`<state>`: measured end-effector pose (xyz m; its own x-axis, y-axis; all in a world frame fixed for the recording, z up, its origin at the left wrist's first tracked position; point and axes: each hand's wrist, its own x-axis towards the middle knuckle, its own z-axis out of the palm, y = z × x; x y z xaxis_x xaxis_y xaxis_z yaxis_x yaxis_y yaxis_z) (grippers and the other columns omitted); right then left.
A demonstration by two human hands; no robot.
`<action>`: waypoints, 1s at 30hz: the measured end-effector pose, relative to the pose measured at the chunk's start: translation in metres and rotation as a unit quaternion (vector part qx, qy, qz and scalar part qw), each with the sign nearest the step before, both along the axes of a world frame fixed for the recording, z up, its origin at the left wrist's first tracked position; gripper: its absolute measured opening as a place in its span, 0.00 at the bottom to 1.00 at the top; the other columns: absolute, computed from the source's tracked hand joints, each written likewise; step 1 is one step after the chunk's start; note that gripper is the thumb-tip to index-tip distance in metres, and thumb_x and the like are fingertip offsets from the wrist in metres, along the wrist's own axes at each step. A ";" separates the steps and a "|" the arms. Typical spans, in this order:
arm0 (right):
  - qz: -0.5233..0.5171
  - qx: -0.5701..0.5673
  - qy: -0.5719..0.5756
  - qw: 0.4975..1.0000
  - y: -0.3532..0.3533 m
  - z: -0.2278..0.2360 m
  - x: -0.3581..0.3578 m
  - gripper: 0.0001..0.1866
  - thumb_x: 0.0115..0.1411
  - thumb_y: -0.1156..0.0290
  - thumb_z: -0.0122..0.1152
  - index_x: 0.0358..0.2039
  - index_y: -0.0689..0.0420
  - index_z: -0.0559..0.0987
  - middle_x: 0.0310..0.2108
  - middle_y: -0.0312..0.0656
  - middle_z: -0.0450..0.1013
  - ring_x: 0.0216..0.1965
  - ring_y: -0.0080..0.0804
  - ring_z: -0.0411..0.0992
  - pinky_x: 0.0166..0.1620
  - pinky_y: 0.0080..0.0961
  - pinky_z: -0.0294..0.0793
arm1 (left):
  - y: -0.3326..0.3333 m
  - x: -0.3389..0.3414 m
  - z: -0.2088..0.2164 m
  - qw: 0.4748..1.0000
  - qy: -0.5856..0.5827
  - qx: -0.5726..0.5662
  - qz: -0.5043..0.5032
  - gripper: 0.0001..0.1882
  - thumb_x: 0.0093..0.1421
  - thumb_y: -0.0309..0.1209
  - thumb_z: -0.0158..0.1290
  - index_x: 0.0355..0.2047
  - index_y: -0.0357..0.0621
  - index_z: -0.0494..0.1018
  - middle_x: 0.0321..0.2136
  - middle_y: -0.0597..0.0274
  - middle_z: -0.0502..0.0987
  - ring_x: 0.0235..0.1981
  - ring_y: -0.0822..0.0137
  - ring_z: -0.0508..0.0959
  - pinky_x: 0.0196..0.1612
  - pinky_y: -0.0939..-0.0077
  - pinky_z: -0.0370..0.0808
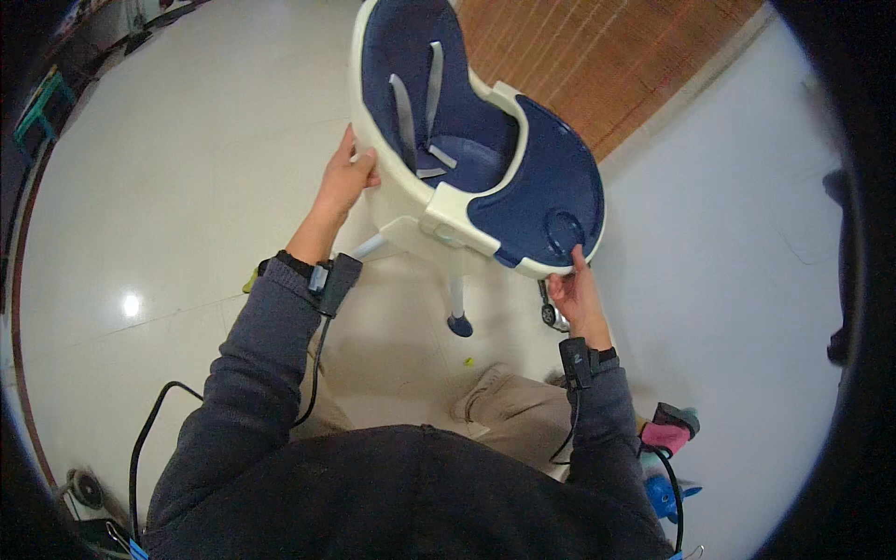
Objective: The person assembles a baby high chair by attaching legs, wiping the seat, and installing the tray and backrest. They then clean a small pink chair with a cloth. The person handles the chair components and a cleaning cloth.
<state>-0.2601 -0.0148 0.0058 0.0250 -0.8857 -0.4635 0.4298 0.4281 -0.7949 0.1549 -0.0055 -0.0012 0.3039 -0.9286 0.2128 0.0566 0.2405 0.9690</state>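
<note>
A child's high chair (373,56) with a cream shell and dark blue padding stands in front of me, turned so its tray points right. Light grey straps (434,89) hang over the backrest and lie on the seat. My left hand (350,175) grips the shell's near side edge, thumb on the rim. At the tray's front corner, my right hand (576,294) has its thumb on top and its fingers under the edge. The blue tray (532,201) has a round recess near that thumb. One pale leg (456,297) with a dark foot reaches the floor.
A brown slatted panel (597,65) rises behind the chair, beside a white wall (728,261). By my right arm lie a pink item (665,437) and a blue toy (663,495). A small wheeled thing (553,315) sits beneath the tray. Black cables (140,457) run along both arms.
</note>
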 end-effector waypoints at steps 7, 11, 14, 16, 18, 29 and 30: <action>-0.070 -0.061 0.037 0.995 -0.030 -0.033 0.027 0.24 0.60 0.45 0.51 0.42 0.54 0.69 0.28 0.40 0.69 0.19 0.27 0.67 0.25 0.25 0.77 | 0.064 -0.044 -0.008 0.994 -0.003 0.065 0.084 0.31 0.60 0.33 0.47 0.63 0.44 0.54 0.51 0.49 0.68 0.52 0.61 0.68 0.54 0.69 0.63; -0.164 -0.033 0.035 0.985 -0.068 -0.045 0.063 0.25 0.61 0.44 0.48 0.42 0.55 0.68 0.28 0.40 0.66 0.18 0.28 0.62 0.25 0.29 0.76 | 0.099 -0.062 -0.024 0.993 -0.018 0.078 0.090 0.26 0.59 0.33 0.48 0.58 0.44 0.63 0.48 0.50 0.69 0.49 0.64 0.68 0.51 0.73 0.63; -0.185 -0.055 0.008 0.981 -0.097 -0.063 0.078 0.30 0.61 0.44 0.47 0.41 0.64 0.66 0.29 0.45 0.65 0.20 0.32 0.63 0.26 0.31 0.75 | 0.120 -0.082 -0.031 0.992 -0.030 0.097 0.073 0.24 0.59 0.36 0.49 0.56 0.47 0.66 0.46 0.58 0.71 0.43 0.70 0.68 0.52 0.72 0.64; -0.148 -0.087 -0.001 0.985 -0.106 -0.073 0.078 0.32 0.61 0.43 0.45 0.40 0.67 0.65 0.29 0.47 0.64 0.21 0.32 0.63 0.25 0.31 0.74 | 0.145 -0.097 -0.036 0.991 -0.027 0.088 0.096 0.22 0.59 0.34 0.49 0.54 0.46 0.67 0.44 0.58 0.70 0.44 0.69 0.68 0.50 0.74 0.64; -0.179 -0.076 0.040 0.980 -0.110 -0.076 0.070 0.33 0.63 0.44 0.41 0.42 0.70 0.63 0.32 0.50 0.65 0.26 0.36 0.67 0.29 0.32 0.77 | 0.172 -0.123 -0.045 0.991 -0.034 0.084 0.103 0.20 0.60 0.32 0.48 0.53 0.46 0.68 0.44 0.59 0.69 0.45 0.69 0.69 0.49 0.75 0.65; 0.310 -0.244 0.195 0.898 -0.090 -0.132 0.096 0.25 0.59 0.50 0.53 0.49 0.56 0.69 0.37 0.43 0.70 0.32 0.36 0.73 0.33 0.29 0.76 | 0.185 -0.164 -0.099 0.991 -0.085 0.064 0.084 0.20 0.61 0.31 0.48 0.54 0.47 0.67 0.49 0.64 0.69 0.49 0.68 0.67 0.56 0.72 0.62; 0.371 -0.272 0.141 0.877 -0.073 -0.145 0.104 0.25 0.60 0.50 0.51 0.50 0.57 0.69 0.39 0.44 0.71 0.34 0.36 0.73 0.33 0.31 0.76 | 0.185 -0.163 -0.103 0.990 -0.094 0.057 0.085 0.20 0.61 0.30 0.48 0.54 0.47 0.67 0.50 0.64 0.68 0.49 0.68 0.67 0.56 0.72 0.62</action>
